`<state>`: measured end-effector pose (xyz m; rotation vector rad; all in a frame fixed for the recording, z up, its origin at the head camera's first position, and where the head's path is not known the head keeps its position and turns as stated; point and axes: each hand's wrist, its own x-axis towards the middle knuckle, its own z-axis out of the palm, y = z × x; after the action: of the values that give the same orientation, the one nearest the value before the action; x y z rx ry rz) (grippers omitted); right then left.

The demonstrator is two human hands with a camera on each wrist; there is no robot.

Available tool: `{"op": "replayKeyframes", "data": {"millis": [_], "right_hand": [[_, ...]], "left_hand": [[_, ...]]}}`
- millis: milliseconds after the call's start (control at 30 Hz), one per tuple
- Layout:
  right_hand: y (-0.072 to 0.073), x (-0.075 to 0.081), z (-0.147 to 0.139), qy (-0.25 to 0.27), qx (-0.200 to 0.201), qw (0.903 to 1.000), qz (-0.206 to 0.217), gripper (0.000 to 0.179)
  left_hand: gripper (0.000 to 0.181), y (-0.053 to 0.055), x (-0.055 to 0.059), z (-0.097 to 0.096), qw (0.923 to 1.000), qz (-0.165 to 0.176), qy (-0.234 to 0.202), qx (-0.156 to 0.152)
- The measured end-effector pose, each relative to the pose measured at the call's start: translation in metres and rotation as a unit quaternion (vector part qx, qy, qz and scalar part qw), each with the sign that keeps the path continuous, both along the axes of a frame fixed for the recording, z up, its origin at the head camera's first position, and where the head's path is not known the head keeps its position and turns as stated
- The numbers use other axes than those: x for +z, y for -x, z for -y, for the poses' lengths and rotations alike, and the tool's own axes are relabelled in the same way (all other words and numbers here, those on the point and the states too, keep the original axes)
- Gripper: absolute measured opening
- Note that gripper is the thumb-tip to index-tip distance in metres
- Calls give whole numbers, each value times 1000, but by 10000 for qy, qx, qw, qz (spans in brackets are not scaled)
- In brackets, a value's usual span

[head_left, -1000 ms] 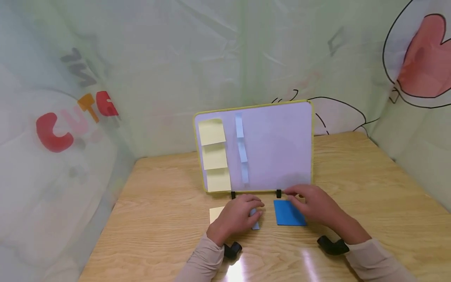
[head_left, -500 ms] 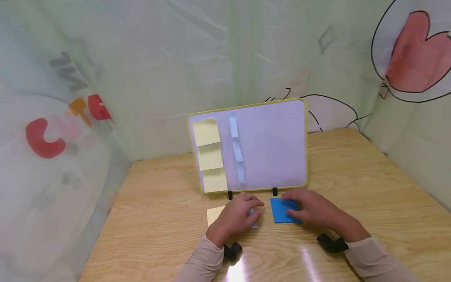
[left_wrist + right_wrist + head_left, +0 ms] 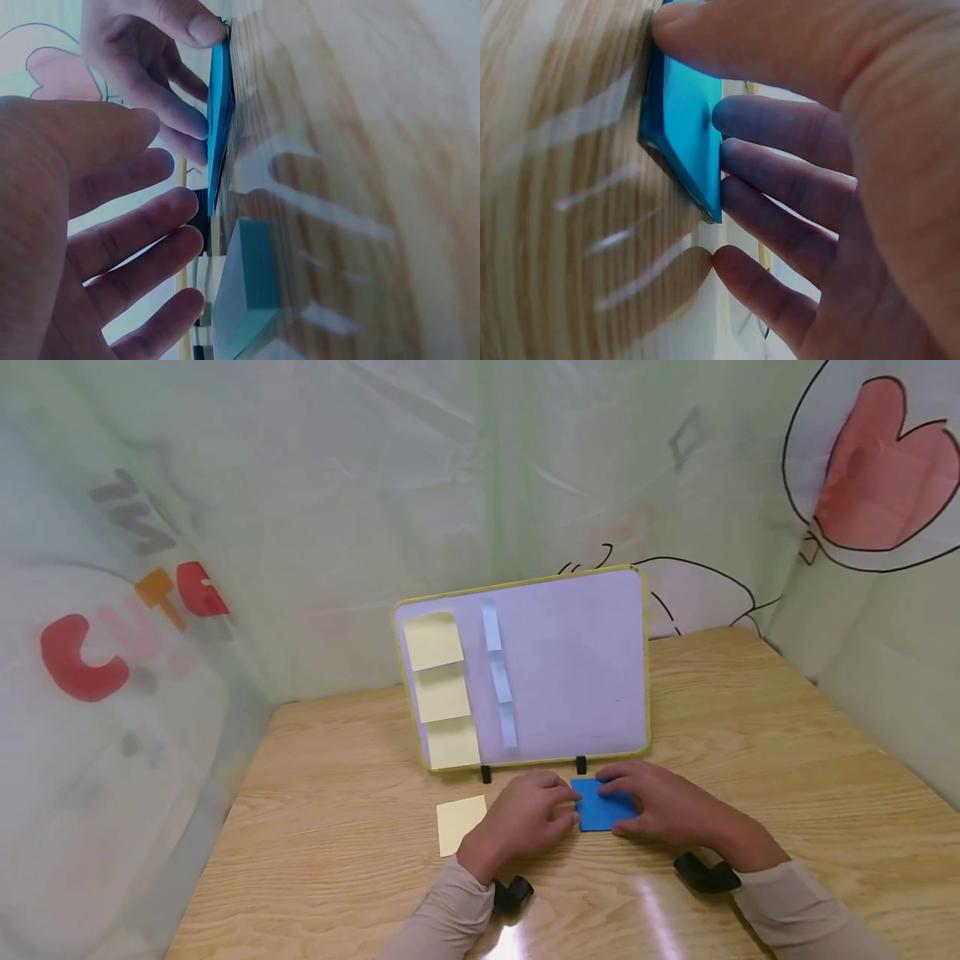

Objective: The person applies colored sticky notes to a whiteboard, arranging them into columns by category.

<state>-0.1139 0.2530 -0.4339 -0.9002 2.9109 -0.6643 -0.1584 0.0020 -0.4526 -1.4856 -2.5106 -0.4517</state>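
A blue sticky note pad (image 3: 597, 812) lies on the table in front of the whiteboard (image 3: 577, 668). My right hand (image 3: 663, 806) holds it from the right, thumb at its near edge and fingertips on its far part, as the right wrist view shows. My left hand (image 3: 525, 814) is at the pad's left side with its fingers spread and relaxed. A narrow light blue pad (image 3: 247, 281) lies close by the left fingers in the left wrist view; in the head view the left hand hides it. A pale yellow sticky note pad (image 3: 459, 825) lies left of that hand, partly covered.
Yellow notes (image 3: 442, 693) form a column at the whiteboard's left, beside a column of light blue strips (image 3: 500, 677). Black feet (image 3: 581, 765) support the board. A printed curtain (image 3: 337, 527) hangs behind the wooden table (image 3: 322, 827).
My right hand has come down onto the blue pad from its upper right. The left hand has moved right, to the pad's left edge, uncovering more of the yellow pad. The view has shifted slightly.
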Motion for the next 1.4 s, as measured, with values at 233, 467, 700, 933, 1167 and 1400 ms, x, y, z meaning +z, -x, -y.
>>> {"op": "replayKeyframes", "data": {"millis": [233, 467, 700, 933, 1167, 1400], "right_hand": [[2, 0, -3, 230, 1, 9997, 118, 15], [4, -3, -2, 560, -267, 9981, 47, 25], [5, -6, 1, 701, -416, 9967, -47, 25], [4, -5, 0, 762, -367, 9963, 120, 9], [5, -5, -1, 714, -168, 9973, 11, 14], [5, -7, 2, 876, -457, 9951, 63, 21]], "left_hand": [[30, -2, 2, -3, 9994, 78, 200, 262], [32, -2, 3, -10, 9980, 176, 202, 572], [25, 0, 2, -21, 9931, 562, -108, 1022], [16, -1, 4, -27, 9830, 1112, -409, 1400], [15, -1, 4, -26, 9792, 1185, -661, 1509], [19, -1, 1, -24, 9776, 1274, -717, 1516]]}}
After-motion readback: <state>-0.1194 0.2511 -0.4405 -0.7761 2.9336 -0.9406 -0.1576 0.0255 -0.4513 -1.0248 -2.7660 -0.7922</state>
